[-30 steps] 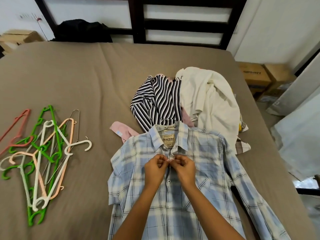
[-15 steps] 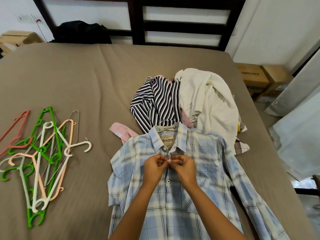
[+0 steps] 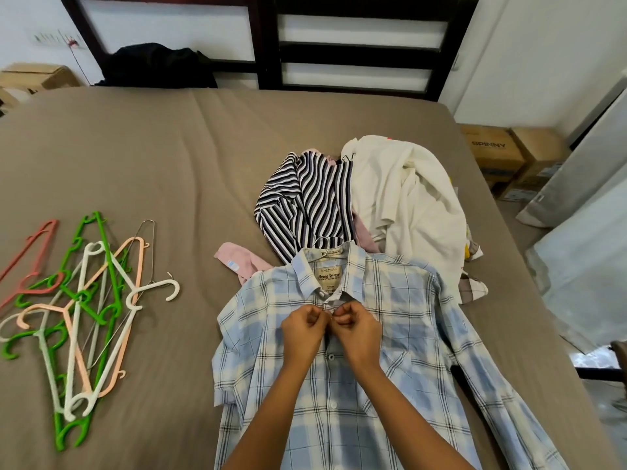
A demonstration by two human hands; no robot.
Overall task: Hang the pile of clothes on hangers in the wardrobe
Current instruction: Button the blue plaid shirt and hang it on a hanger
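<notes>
Since the earlier pictures almost nothing has moved. The bed [image 3: 163,157] carries the same things in the same places. The light blue plaid shirt [image 3: 400,320] lies flat on its near part as before, front side up, with the collar toward the headboard [image 3: 339,52]. Both hands stay at the front opening just below the collar. The left hand [image 3: 302,330] and the right hand [image 3: 356,329] have curled fingers. Each one pinches one edge of the shirt front, and the fingertips meet at the top button. Half a second ago a bit of this button showed between them; now the fingers cover it.

The two forearms lie over the lower button row and hide part of it. Behind the collar is the pile of clothes [image 3: 380,171]: a white garment [image 3: 407,212] at the right, a striped garment [image 3: 305,201] beside it, and a pink garment [image 3: 237,262] coming out from under the shirt's shoulder. The collar overlaps the near edge of the pile. The hook of a wire hanger [image 3: 320,240] shows just above the collar. The plastic hangers [image 3: 84,300] lie in a loose heap at the left, well apart from the shirt. A black garment [image 3: 156,66] lies at the headboard.

On the floor to the right of the bed stand cardboard boxes [image 3: 492,150]; what is in them cannot be seen.
</notes>
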